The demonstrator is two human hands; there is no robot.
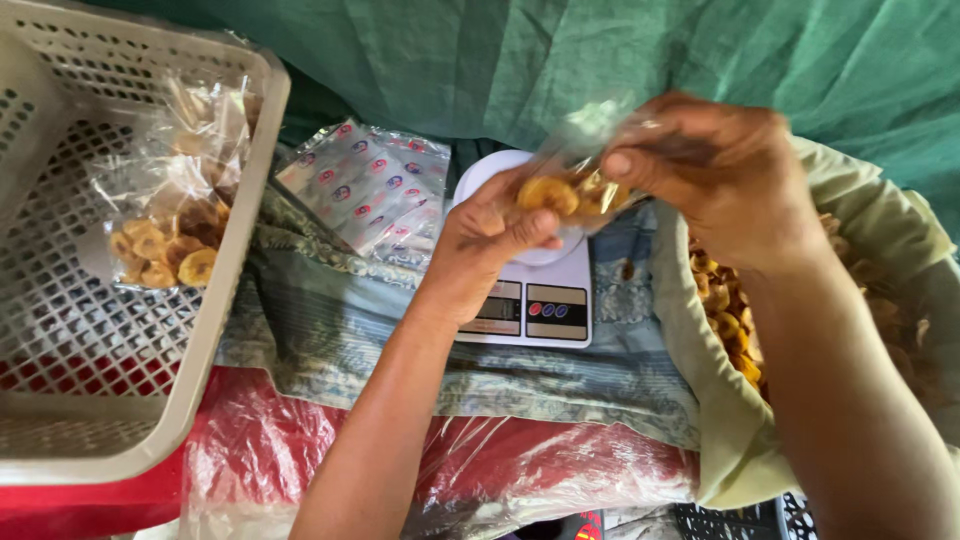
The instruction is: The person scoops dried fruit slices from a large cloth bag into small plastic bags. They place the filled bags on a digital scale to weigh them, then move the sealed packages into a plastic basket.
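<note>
Small clear bag (572,180) of chips sat frame centre, above white scale (530,290); left hand (490,235) and right hand (725,180) both pinched it. Chip sack (740,420) right, basket (215,300) left, label sheets (365,190) behind. Hands hid scale platform; display unreadable.

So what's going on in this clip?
A person holds a small clear bag of yellow chips with both hands, left hand under it and right hand pinching its top, just above a white kitchen scale. A big sack of chips sits open at the right. A filled bag lies in the plastic basket at the left, beside a stack of empty printed bags.
</note>
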